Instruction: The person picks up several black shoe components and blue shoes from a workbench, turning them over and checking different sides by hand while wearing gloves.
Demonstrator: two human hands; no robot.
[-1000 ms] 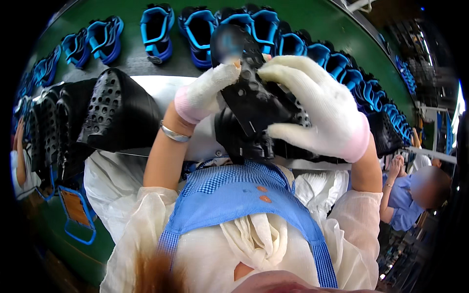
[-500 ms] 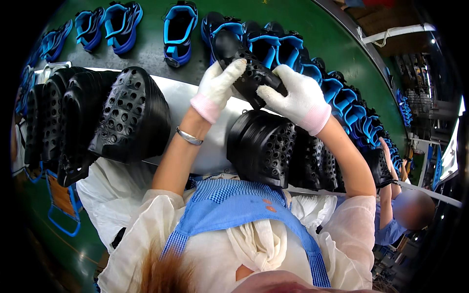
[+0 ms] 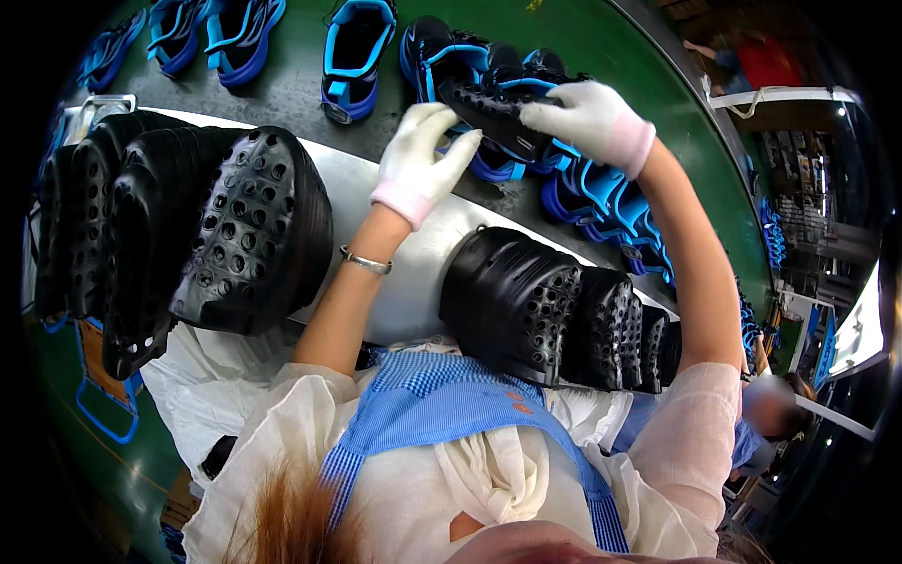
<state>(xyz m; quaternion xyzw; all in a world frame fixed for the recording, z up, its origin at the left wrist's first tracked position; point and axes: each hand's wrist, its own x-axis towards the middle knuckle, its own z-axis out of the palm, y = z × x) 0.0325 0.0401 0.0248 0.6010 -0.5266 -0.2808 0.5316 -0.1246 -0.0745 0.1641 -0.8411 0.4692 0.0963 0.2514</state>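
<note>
A black shoe insert (image 3: 495, 115), perforated and shaped like a shoe, is tilted over the row of black and blue sneakers. My right hand (image 3: 597, 127), in a white glove with a pink cuff, grips its right end. Beside its left end is my gloved left hand (image 3: 425, 162), thumb and fingers apart; whether it touches the insert I cannot tell. A black sneaker (image 3: 440, 58) with light blue lining sits just beyond the insert. Stacks of nested black inserts stand nearer me, a large stack (image 3: 249, 230) on the left and another stack (image 3: 512, 296) on the right.
A metal worktop (image 3: 387, 299) lies under the stacks. Beyond it, a dark conveyor carries a lone sneaker (image 3: 359, 58), more sneakers (image 3: 242, 39) at far left and a long row (image 3: 611, 207) curving right. A co-worker (image 3: 756, 423) sits at right.
The insert has turned from steep to nearly flat and moved right. My left hand has come off it, while my right hand has moved farther away and right, still gripping.
</note>
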